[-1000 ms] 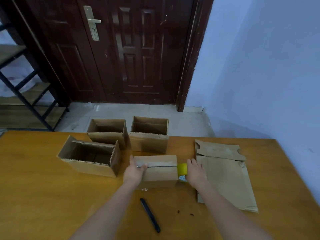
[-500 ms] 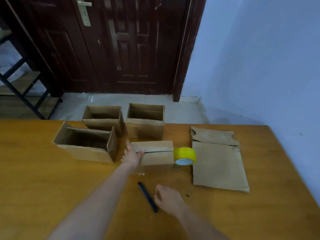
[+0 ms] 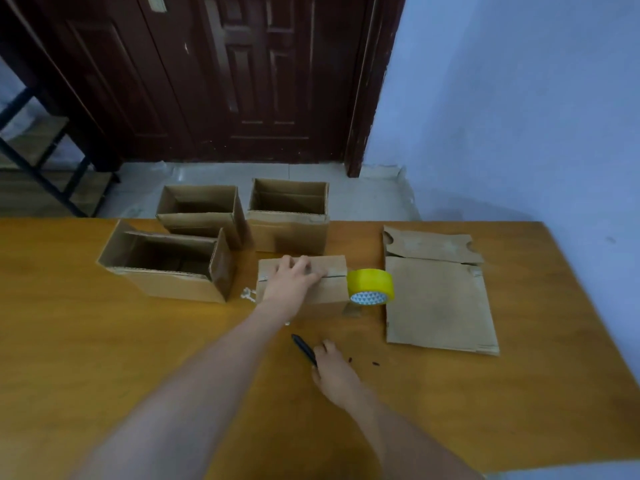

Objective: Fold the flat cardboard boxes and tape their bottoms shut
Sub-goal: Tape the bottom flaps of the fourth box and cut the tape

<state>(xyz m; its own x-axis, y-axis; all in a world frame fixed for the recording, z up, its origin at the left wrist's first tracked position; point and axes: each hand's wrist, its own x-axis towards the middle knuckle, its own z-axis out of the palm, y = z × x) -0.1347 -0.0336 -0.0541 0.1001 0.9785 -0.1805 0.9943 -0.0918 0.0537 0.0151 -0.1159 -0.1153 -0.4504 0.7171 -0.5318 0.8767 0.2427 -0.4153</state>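
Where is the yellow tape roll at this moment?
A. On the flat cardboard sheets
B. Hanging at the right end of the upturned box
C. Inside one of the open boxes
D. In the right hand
B: the yellow tape roll hangs against the right end of the upturned box, while the right hand is at the black cutter.

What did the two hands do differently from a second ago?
The right hand let go of the yellow roll of tape, came back toward the person and now grips the black pen-shaped cutter on the wooden table. The left hand slid from the upside-down cardboard box's left end toward the middle of its seam. The tape roll stayed hanging at the box's right end; the three open boxes stayed put.
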